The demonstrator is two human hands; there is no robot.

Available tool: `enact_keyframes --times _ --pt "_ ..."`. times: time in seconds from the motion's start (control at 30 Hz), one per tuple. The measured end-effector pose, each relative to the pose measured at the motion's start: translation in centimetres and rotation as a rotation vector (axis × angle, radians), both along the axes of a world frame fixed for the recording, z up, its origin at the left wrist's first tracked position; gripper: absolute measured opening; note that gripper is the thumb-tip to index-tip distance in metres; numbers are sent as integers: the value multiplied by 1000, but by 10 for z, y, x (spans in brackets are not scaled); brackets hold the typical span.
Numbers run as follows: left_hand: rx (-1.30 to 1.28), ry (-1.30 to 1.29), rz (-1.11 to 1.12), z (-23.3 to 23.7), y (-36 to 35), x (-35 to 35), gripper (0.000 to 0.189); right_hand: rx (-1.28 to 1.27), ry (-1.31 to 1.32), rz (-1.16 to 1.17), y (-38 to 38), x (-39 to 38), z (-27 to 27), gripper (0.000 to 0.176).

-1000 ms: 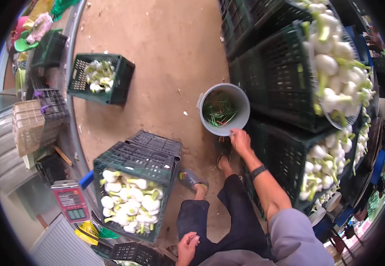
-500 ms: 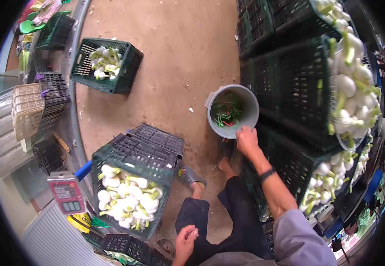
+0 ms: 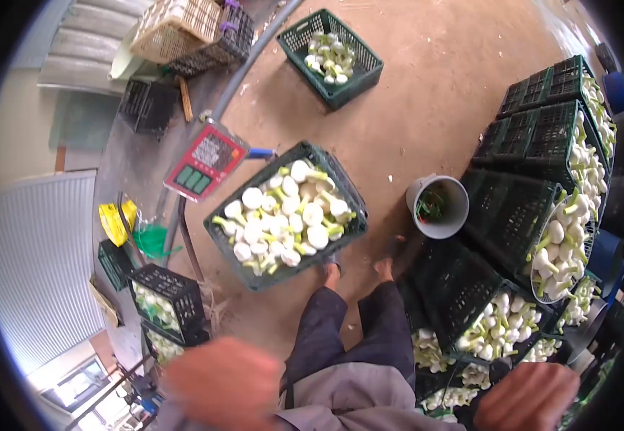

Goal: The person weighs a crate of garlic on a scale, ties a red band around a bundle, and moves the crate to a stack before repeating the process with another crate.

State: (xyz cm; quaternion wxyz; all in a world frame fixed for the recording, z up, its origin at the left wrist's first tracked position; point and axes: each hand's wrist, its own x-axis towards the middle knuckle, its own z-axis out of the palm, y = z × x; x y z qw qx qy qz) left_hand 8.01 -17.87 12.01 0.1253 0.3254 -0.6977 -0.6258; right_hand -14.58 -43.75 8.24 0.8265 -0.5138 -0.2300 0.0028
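Note:
My left hand (image 3: 226,384) is raised close to the camera at the bottom, in front of my body; motion smears its fingers. Low on the right is my right hand (image 3: 531,399), also blurred, near crates of white bulbs with cut green stems. Nothing shows clearly in either hand. A green plastic crate (image 3: 294,267) full of white bulbs (image 3: 283,215) sits ahead to the left, beside a scale's red display (image 3: 206,159). The grey bucket (image 3: 456,227) on the floor holds green and red scraps. Neither hand touches the crate or the bucket.
Stacked dark crates (image 3: 513,208) of bulbs line the right side, with a round basket (image 3: 562,255) of bulbs on them. Another green crate (image 3: 341,90), partly filled, stands on the floor ahead. More crates (image 3: 168,294) and a yellow bag (image 3: 117,223) lie at the left.
My view has turned left, and the things have shifted across it. My right hand has left the bucket's rim and drawn back to the lower right. My left hand has risen closer to the camera.

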Motion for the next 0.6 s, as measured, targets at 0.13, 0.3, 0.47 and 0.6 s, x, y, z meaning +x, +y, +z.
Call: enact_keyframes --times 0.13,0.3,0.47,0.6 --pt "-280 843 821 22 59 30 20 305 -486 409 2 60 10 15" --pt "-212 -32 1891 -73 69 -5 52 583 771 -542 10 7 -187 32" --pt "98 -419 1941 -216 37 11 31 137 1349 -532 53 8 -421 46" --pt "-282 -793 1342 -293 -34 31 27 -9 1107 -598 75 54 -489 43"
